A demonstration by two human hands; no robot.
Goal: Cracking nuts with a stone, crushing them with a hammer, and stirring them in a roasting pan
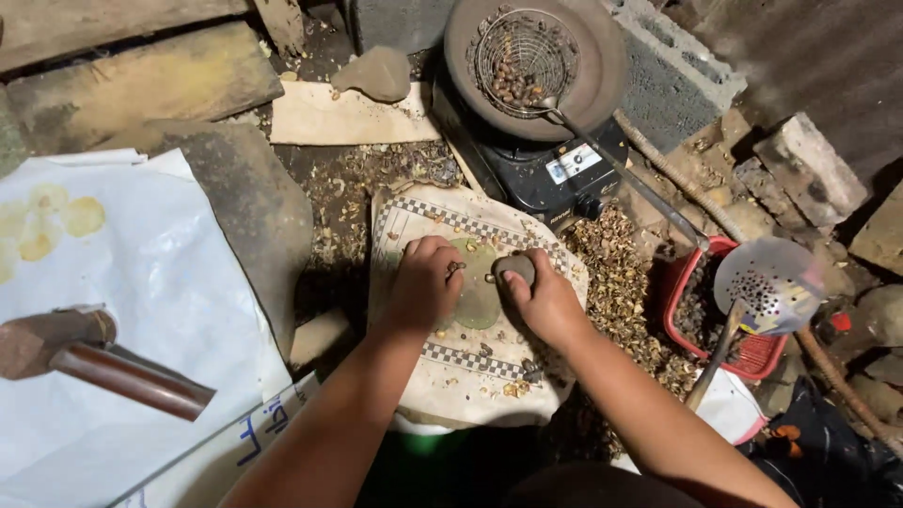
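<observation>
My left hand (421, 284) rests on a flat greenish stone slab (480, 299) and pinches a small dark nut (455, 269) between its fingertips. My right hand (544, 303) grips a smooth grey stone (516, 268) just to the right of that nut, close above the slab. The slab lies on a pale cloth with a checkered border (451, 362). Bits of cracked shell are scattered over the cloth.
A black stove (555, 174) at the back carries a dark pan (602, 66) holding a wire basket of nuts (522, 56). A shell heap (616, 282), a red basket (752, 353) and a perforated ladle (767, 282) lie right. White sheet (122, 310) and hammer (85, 353) lie left.
</observation>
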